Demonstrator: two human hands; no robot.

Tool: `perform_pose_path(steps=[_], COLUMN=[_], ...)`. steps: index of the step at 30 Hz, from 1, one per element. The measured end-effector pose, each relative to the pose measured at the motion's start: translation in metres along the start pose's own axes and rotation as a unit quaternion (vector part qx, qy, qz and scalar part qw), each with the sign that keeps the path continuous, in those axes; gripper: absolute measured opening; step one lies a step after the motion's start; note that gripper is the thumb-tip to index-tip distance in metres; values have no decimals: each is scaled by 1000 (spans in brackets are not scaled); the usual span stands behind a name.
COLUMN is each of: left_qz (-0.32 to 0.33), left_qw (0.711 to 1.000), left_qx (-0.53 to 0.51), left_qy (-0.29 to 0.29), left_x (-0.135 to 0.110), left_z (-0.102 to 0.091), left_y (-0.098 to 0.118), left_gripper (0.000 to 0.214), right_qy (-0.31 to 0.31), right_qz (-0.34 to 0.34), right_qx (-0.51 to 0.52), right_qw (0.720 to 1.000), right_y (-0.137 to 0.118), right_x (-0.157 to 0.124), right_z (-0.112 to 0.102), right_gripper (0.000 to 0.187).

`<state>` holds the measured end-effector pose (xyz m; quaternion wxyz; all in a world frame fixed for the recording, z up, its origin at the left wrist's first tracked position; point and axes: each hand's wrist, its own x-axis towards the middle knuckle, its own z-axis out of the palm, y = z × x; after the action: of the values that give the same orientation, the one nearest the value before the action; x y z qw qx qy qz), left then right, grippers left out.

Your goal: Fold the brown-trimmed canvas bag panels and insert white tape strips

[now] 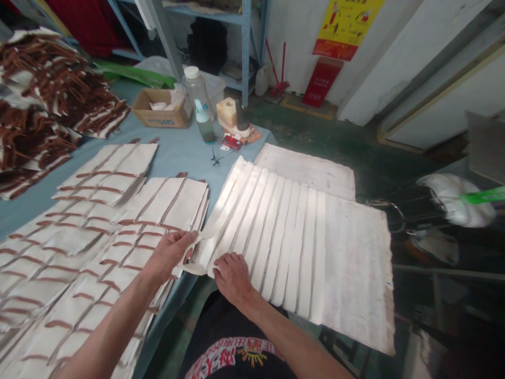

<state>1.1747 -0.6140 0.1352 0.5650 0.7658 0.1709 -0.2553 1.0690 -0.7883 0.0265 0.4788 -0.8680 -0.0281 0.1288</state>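
My left hand (170, 253) pinches the near end of a white strip (202, 237), peeling it up from a fanned row of overlapping white strips (276, 231) that lie on a white sheet (355, 252). My right hand (232, 276) rests with curled fingers on the near ends of the row, pressing them down. Left of my hands lie rows of white pieces with brown edges (90, 237).
The light-blue table (177, 152) also bears a heap of brown-and-white pieces (43, 100), a cardboard box (160, 108), a clear bottle (197, 89), a green spray bottle (205, 123) and a tape roll (228, 111). Blue shelving (246, 47) stands behind; the green floor (339, 142) lies to the right.
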Motion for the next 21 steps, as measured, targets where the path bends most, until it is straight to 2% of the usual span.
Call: perform_pose_path(steps=[4, 8, 12, 16, 21], left_qz=[6, 8, 3, 5, 27], left_qw=[1000, 1000, 999, 999, 999], left_qx=[16, 19, 18, 10, -2], left_qy=[-2, 16, 41, 38, 21], left_x=[-1, -16, -34, -40, -31], left_z=[0, 4, 9, 17, 29], left_y=[27, 40, 46, 59, 84], left_gripper=[48, 48, 49, 53, 54], right_qy=[40, 26, -5, -21, -7], right_qz=[116, 199, 223, 231, 236], right_qx=[143, 310, 435, 515, 561], right_qw=[982, 929, 872, 825, 793], right_y=[6, 12, 6, -4, -9], right_x=[18, 43, 58, 70, 91], right_z=[-4, -9, -13, -10, -6], right_gripper=[19, 33, 32, 32, 36])
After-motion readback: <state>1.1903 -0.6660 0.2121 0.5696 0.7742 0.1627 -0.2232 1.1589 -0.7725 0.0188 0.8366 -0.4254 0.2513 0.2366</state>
